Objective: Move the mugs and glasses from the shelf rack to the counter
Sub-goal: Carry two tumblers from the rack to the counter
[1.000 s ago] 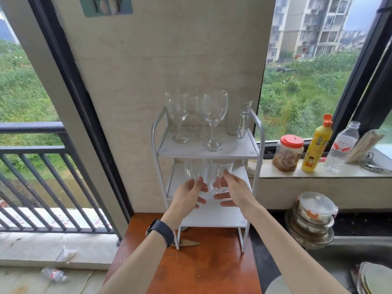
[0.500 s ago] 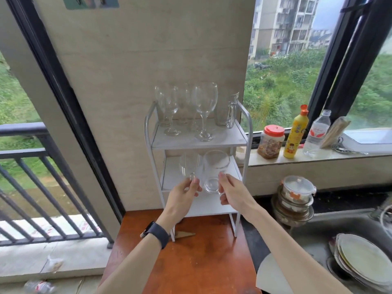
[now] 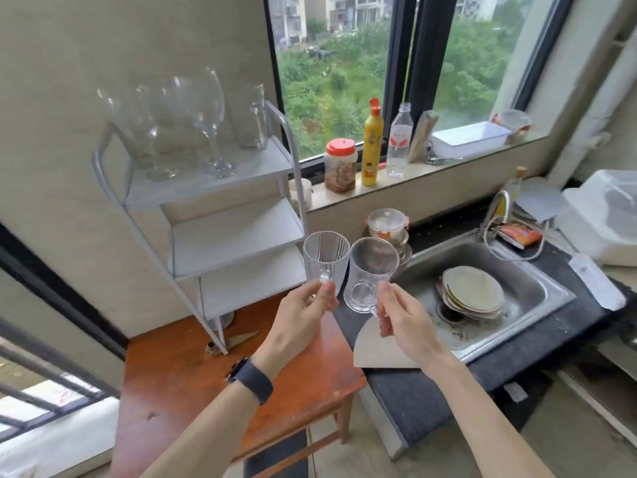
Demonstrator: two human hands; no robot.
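Beige wall [image 3: 120, 46], daylit window [image 3: 337, 70]; steel sink [image 3: 537, 298]

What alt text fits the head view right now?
Each hand holds a clear glass mug by its handle, left hand and right hand, above a wooden table beside the white rack. Wine glasses remain on its top shelf.

Both mugs [image 3: 370, 270] are clear, glossy glass. The rack [image 3: 220, 232] is matt white, probably painted metal. The table [image 3: 213, 367] is scuffed reddish wood; the sink [image 3: 537, 288] dull steel; the counter [image 3: 424, 391] dark speckled stone.
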